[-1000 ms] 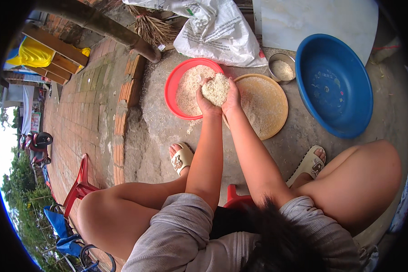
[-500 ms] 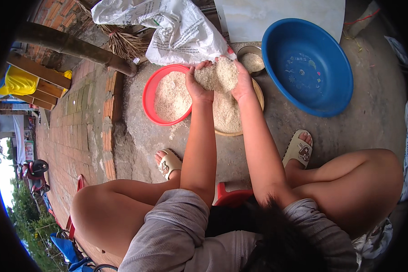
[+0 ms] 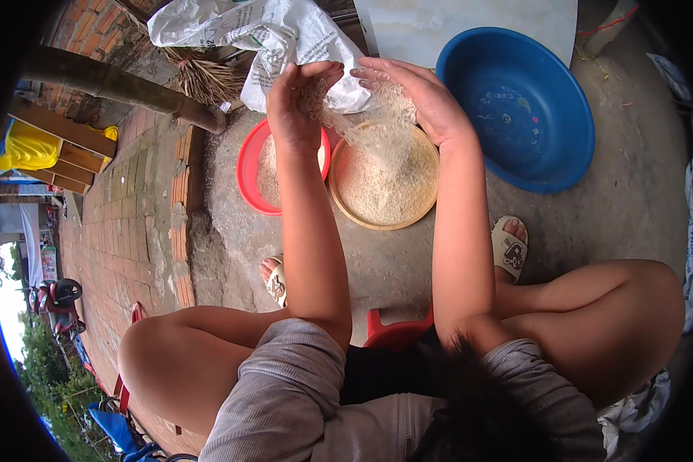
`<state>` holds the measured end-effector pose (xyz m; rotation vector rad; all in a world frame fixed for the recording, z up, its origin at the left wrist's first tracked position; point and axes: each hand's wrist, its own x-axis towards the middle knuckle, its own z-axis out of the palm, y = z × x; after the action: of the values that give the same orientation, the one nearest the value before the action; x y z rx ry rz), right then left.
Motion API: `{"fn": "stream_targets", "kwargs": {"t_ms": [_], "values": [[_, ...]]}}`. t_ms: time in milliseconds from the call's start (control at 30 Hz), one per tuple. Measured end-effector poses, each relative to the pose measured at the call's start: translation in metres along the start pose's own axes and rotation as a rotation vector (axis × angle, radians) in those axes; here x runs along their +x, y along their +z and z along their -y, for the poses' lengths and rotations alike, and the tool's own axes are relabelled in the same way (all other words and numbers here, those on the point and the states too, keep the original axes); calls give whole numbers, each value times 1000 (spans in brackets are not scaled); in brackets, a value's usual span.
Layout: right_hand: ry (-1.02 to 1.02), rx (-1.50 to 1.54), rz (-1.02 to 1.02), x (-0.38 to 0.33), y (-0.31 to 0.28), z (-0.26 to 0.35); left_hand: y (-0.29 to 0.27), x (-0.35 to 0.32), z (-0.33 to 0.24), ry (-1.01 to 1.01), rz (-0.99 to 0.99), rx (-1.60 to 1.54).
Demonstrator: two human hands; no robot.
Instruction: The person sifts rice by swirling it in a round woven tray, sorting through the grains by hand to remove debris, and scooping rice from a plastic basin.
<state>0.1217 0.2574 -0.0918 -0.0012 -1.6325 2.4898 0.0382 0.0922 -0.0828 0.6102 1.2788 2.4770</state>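
My left hand (image 3: 294,112) and my right hand (image 3: 427,100) are raised apart, palms facing inward and fingers stretched. Loose rice (image 3: 383,138) pours from between them, blurred by its fall. Below is a round woven tray (image 3: 385,225) with a heap of rice grains (image 3: 373,191) in it. To its left stands a red plastic basin (image 3: 243,175), also with pale grain inside, partly covered by my left forearm. A big blue basin (image 3: 508,150) sits to the right of my right hand, with no grain visible in it.
Behind my hands lies a white printed sack (image 3: 308,46), with a straw broom (image 3: 208,81) and a thick pole (image 3: 123,88) to its left. A pale board (image 3: 470,19) is at the back. A brick ledge (image 3: 182,185) runs along the left; a red stool (image 3: 396,331) is beneath me.
My cupped hands have drawn apart, the left going left and the right going right. The rice they held together is now falling onto the tray, which has come into fuller view.
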Motion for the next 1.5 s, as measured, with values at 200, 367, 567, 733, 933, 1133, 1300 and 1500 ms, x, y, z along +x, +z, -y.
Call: {"fn": "stream_targets", "kwargs": {"t_ms": [200,367,567,733,933,1133,1300,1500], "values": [[90,-432,58,-13,-1,13,18,-1,-22,-296,199,419],[433,-753,62,-3,-24,-40,-18,-8,24,-673,458,1257],[280,-1214,-268,-35,-52,-204,-63,-73,182,-279,272,1732],[124,-1556,-327,-100,-50,-244,-83,-153,211,-99,387,1746],[210,-1627,-347,-87,-31,-238,-100,-142,192,-136,275,1887],[146,-1510,-442,-93,-24,-247,-114,-134,196,-289,76,1936],[119,-1291,-605,-80,-24,-240,-80,-138,211,-390,37,1883],[-146,-1022,-791,-66,-41,-209,-53,-145,219,-111,378,1862]]}}
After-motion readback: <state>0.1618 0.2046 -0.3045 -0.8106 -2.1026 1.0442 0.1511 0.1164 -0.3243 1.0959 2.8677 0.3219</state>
